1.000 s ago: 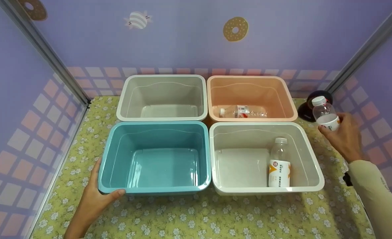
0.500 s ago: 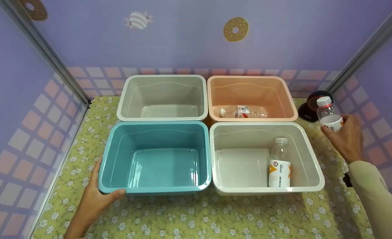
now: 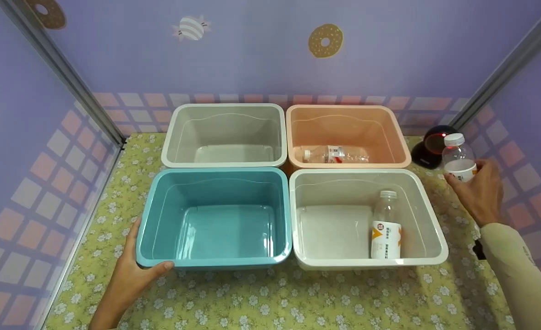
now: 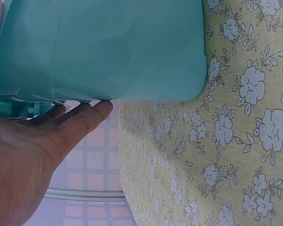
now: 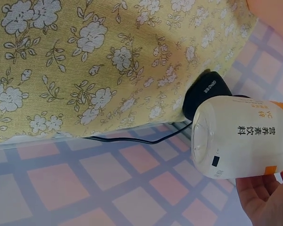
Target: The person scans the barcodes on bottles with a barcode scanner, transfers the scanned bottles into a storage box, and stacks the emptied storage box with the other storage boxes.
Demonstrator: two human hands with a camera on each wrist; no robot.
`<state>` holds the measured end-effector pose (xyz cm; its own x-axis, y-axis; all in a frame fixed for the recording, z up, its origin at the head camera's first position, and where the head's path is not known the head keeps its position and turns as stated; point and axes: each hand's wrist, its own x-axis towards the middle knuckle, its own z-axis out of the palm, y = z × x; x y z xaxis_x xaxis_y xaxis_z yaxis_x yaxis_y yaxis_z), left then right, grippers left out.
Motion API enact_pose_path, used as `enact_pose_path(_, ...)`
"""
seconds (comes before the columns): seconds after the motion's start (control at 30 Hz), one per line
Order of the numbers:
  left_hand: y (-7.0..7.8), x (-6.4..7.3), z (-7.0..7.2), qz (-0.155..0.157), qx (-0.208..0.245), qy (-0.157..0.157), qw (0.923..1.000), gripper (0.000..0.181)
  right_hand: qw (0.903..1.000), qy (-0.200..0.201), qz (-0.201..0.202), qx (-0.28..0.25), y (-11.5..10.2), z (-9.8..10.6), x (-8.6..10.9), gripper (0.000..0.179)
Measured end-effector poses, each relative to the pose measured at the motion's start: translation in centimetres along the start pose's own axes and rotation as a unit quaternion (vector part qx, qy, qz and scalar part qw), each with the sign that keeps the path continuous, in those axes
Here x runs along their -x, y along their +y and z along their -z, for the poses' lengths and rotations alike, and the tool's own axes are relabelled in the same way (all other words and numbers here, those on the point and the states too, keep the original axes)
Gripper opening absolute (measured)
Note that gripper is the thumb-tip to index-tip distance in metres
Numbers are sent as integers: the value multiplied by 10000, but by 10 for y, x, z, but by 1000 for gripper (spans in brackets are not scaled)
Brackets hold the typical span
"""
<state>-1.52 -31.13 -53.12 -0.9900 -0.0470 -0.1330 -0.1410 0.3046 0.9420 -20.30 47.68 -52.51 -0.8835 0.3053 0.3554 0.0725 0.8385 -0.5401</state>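
My right hand [image 3: 479,195] holds a clear plastic bottle [image 3: 460,168] with a white cap and a white-and-orange label, at the right side. The bottle is upright and in front of a black desktop device [image 3: 428,153] that looks like a barcode scanner and glows red. In the right wrist view the bottle's base [image 5: 203,136] faces the camera, and some fingers are hidden behind it. My left hand [image 3: 126,275] grips the near left corner of the blue plastic bin [image 3: 213,262], thumb at the front rim and fingers along the left side.
A cream bin [image 3: 325,262] at front right holds an upright labelled bottle [image 3: 386,238]. Behind it, an orange bin [image 3: 348,110] holds a bottle lying down [image 3: 334,154]. A grey bin [image 3: 224,163] stands at back left. Walls enclose the flowered tablecloth [image 3: 252,298]; a cable [image 5: 137,140] trails from the device.
My right hand has shifted slightly to the right with the bottle, and the bottle's label has turned a little. The left hand and the bins stay in place.
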Motion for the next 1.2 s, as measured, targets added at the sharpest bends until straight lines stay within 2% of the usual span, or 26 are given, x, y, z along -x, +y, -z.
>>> enact_pose_path(0.27,-1,2,0,71,-26,3,10000,129,9997,222,-62,-20,2,-3,2,71)
enact_pose_path(0.53,2,2,-2,-40,107,49,9999,127,9990,373,-262,-22,-1,-5,4,74)
enact_pose_path(1.2,1,0,-2,-40,179,31,9998,127,9946,770,-651,-248,1,-17,7,77)
